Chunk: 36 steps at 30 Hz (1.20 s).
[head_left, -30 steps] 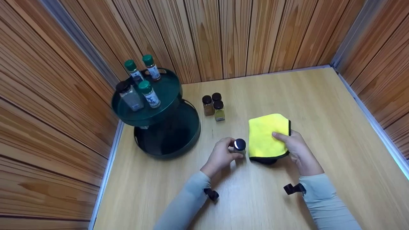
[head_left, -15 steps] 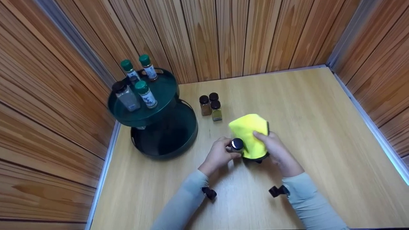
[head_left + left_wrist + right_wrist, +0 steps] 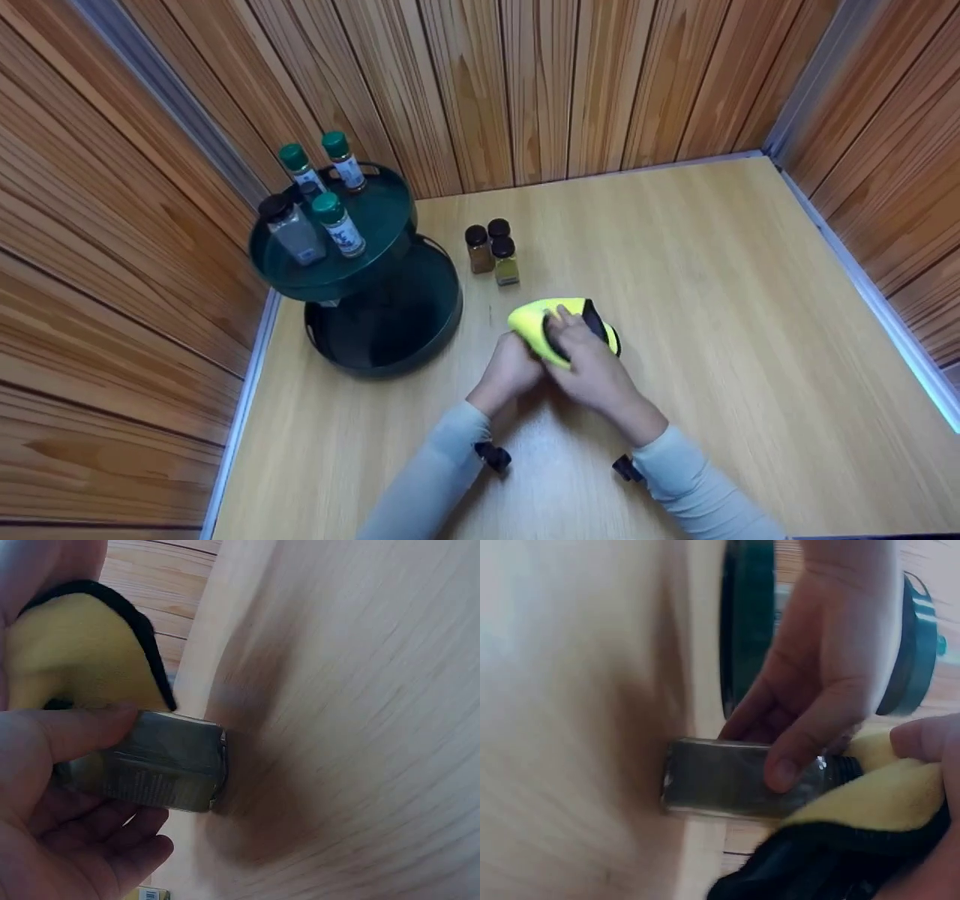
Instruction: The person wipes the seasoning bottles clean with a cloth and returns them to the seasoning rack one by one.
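A square clear spice jar [image 3: 169, 757] is gripped by my left hand [image 3: 510, 369], thumb along its side, its base close over the table. The right wrist view shows this jar [image 3: 720, 776] with its neck pointing into a yellow cloth [image 3: 530, 316] edged in black. My right hand [image 3: 596, 375] holds the cloth bunched around the cap end, thumb and fingers pressing it from both sides. In the left wrist view a fold of the cloth [image 3: 82, 652] overhangs the jar's upper part. The cap is hidden under the cloth in the head view.
A dark green two-tier round rack [image 3: 390, 337] stands at the left. On its upper tier are green-capped spice bottles [image 3: 345, 236] and a dark-capped jar [image 3: 298, 238]. Three dark-capped spice jars [image 3: 506, 270] stand together behind the hands. Wooden walls [image 3: 540, 97] border the table.
My right hand has moved left with the cloth and brought it over the jar's cap, turning the cloth so more black shows. My left hand has stayed nearly in place, holding the jar.
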Each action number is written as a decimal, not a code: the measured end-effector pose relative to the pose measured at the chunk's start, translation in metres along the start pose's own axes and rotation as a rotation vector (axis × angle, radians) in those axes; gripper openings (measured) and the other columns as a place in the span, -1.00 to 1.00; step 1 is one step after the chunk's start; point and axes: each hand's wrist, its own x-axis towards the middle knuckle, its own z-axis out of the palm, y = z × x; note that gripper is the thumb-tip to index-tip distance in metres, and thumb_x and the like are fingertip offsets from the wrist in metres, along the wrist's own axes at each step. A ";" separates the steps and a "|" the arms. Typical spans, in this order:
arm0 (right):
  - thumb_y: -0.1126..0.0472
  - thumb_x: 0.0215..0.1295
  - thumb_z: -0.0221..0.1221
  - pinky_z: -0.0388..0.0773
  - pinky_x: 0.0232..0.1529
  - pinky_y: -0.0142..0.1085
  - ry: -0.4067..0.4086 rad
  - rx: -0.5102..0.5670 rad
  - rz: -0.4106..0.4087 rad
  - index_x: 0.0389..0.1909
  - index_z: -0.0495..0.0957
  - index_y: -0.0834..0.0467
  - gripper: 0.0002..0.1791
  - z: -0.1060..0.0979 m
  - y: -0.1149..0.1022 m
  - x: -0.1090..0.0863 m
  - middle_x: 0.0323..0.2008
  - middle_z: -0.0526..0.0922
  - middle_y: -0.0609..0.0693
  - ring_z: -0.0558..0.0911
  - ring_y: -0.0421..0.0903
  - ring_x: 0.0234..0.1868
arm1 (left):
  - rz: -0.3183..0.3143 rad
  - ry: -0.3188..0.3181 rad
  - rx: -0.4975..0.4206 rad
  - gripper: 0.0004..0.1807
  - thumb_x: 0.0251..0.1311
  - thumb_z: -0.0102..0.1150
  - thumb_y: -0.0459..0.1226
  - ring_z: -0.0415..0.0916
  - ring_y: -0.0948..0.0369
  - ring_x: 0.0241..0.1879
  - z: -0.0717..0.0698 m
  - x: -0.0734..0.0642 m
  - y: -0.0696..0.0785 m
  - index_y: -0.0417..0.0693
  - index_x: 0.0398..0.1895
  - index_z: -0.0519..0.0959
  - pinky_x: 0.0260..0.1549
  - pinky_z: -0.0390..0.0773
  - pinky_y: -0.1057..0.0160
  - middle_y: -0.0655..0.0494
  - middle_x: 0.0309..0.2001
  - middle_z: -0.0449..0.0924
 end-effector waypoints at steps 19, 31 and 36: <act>0.24 0.16 0.35 0.54 0.23 0.06 0.027 -0.053 -0.107 0.18 0.58 0.41 -0.44 -0.022 0.025 -0.007 0.13 0.67 0.30 0.63 0.22 0.22 | -0.043 -0.064 -0.053 -0.42 0.04 0.58 -0.19 0.57 0.36 0.05 -0.003 -0.002 -0.009 0.09 0.18 0.60 0.15 0.55 0.25 0.28 0.04 0.67; 0.27 0.19 0.29 0.19 0.51 0.01 -0.030 0.001 -0.315 0.27 0.56 0.30 -0.43 -0.003 0.023 0.002 0.37 0.52 0.08 0.37 0.09 0.48 | 0.129 0.029 -0.146 -0.34 0.14 0.44 -0.18 0.50 0.26 0.24 0.001 -0.004 -0.013 -0.08 0.32 0.45 0.32 0.43 0.25 0.13 0.19 0.59; 0.29 0.17 0.33 0.17 0.53 -0.17 -0.079 0.073 -0.349 0.29 0.56 0.24 -0.40 -0.019 0.034 -0.015 0.37 0.52 0.04 0.44 0.06 0.44 | 0.157 0.041 -0.146 -0.60 0.09 0.44 -0.27 0.60 0.31 -0.08 0.004 -0.008 -0.016 -0.06 0.03 0.59 0.05 0.59 0.29 0.16 -0.11 0.68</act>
